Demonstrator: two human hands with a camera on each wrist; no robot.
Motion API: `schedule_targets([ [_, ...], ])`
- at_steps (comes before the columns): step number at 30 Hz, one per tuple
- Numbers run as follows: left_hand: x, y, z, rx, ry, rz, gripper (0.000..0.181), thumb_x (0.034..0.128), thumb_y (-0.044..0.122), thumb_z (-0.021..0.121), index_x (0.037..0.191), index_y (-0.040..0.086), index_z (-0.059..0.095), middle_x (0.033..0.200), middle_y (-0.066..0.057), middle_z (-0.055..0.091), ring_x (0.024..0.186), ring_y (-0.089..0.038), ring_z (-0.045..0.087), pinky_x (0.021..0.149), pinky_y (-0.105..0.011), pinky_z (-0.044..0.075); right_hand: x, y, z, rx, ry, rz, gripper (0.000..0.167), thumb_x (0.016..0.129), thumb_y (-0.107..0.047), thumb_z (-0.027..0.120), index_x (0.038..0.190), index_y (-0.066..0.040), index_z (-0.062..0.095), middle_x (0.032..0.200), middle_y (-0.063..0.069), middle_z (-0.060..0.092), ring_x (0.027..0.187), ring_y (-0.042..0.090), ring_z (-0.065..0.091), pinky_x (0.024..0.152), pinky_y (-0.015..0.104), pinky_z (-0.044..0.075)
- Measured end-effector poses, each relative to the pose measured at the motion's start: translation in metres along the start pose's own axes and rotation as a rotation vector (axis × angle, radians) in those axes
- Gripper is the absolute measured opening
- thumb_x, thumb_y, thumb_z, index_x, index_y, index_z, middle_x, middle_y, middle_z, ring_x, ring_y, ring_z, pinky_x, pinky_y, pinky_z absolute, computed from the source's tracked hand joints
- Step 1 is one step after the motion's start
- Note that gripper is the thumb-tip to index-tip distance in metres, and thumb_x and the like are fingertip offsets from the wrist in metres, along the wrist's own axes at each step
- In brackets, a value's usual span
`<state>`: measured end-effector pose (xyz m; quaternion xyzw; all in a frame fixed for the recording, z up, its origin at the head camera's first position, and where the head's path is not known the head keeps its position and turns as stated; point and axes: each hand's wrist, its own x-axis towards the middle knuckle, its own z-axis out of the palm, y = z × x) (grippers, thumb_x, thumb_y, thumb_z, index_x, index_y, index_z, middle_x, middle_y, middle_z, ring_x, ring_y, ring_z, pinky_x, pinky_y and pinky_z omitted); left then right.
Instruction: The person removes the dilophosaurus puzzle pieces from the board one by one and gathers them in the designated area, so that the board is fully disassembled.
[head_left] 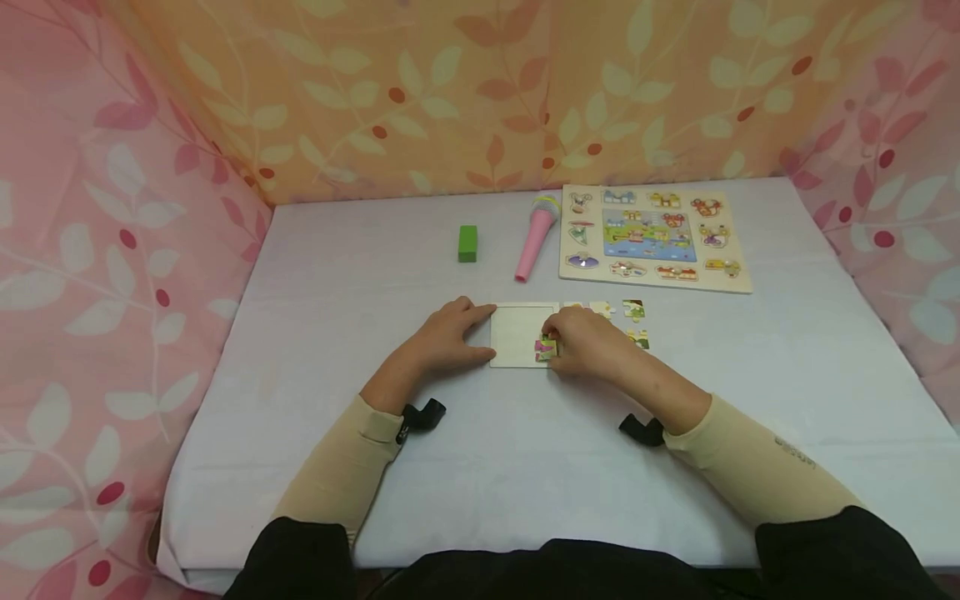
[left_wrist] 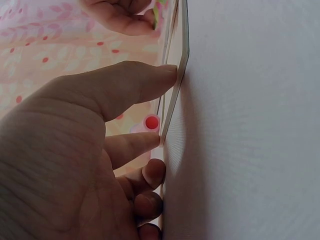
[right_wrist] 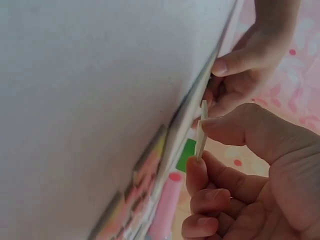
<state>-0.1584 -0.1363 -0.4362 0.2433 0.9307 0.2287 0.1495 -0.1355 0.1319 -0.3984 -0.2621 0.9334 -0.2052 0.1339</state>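
Note:
A puzzle piece (head_left: 545,348) with pink and green print is pinched between the thumb and fingertips of my right hand (head_left: 588,342), over the right part of a pale, shallow puzzle tray (head_left: 517,333). In the right wrist view the piece (right_wrist: 201,132) is seen edge-on, tilted off the tray. My left hand (head_left: 450,337) rests at the tray's left edge; its thumb and forefinger touch the edge apart from each other, as the left wrist view also shows. Several loose puzzle pieces (head_left: 633,310) lie right of the tray, partly hidden by my right hand.
Behind the tray stand a green block (head_left: 467,243) and a pink toy microphone (head_left: 534,237). A wooden peg puzzle board (head_left: 652,237) lies at the back right. Patterned curtains (head_left: 420,100) close off the back and sides of the white-covered table (head_left: 337,275).

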Motion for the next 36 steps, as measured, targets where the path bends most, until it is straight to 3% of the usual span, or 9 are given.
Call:
schedule_targets([
  [8, -0.003, -0.004, 0.001, -0.014, 0.001, 0.007, 0.078, 0.0894, 0.042, 0.075, 0.156, 0.015, 0.045, 0.115, -0.006, 0.051, 0.102, -0.021, 0.048, 0.087, -0.036, 0.042, -0.044, 0.007, -0.014, 0.022, 0.099, 0.047, 0.040, 0.079, -0.008, 0.080, 0.117, 0.000, 0.071, 0.109, 0.011, 0.068, 0.101, 0.029, 0.062, 0.090, 0.049, 0.049],
  [14, -0.002, -0.007, 0.004, -0.010, 0.005, 0.009, 0.078, 0.0894, 0.044, 0.075, 0.156, 0.016, 0.046, 0.113, -0.004, 0.051, 0.101, -0.019, 0.048, 0.086, -0.035, 0.042, -0.081, 0.023, -0.026, 0.027, 0.108, 0.113, 0.043, 0.081, -0.009, 0.081, 0.120, 0.002, 0.070, 0.106, 0.010, 0.069, 0.100, 0.032, 0.063, 0.088, 0.053, 0.049],
  [19, -0.002, -0.007, 0.004, -0.015, 0.002, 0.008, 0.078, 0.0892, 0.043, 0.075, 0.156, 0.016, 0.046, 0.114, -0.005, 0.051, 0.102, -0.020, 0.048, 0.087, -0.035, 0.042, -0.100, 0.039, -0.027, 0.026, 0.082, 0.179, 0.042, 0.079, -0.011, 0.081, 0.117, 0.005, 0.071, 0.102, 0.010, 0.069, 0.094, 0.031, 0.063, 0.085, 0.052, 0.050],
  [28, -0.003, -0.009, 0.000, -0.021, -0.013, -0.001, 0.078, 0.0897, 0.043, 0.074, 0.157, 0.016, 0.045, 0.117, -0.005, 0.051, 0.104, -0.020, 0.048, 0.088, -0.036, 0.043, -0.099, 0.065, -0.018, 0.025, 0.072, 0.157, 0.039, 0.078, -0.009, 0.081, 0.113, 0.005, 0.071, 0.098, 0.008, 0.067, 0.091, 0.028, 0.061, 0.085, 0.052, 0.048],
  [36, -0.003, -0.014, 0.001, -0.064, -0.036, -0.008, 0.079, 0.0904, 0.042, 0.074, 0.158, 0.015, 0.043, 0.116, -0.004, 0.051, 0.104, -0.019, 0.048, 0.089, -0.035, 0.043, -0.085, 0.074, -0.015, 0.040, -0.027, 0.212, 0.038, 0.079, -0.007, 0.079, 0.113, 0.006, 0.068, 0.092, 0.007, 0.061, 0.085, 0.024, 0.055, 0.079, 0.045, 0.045],
])
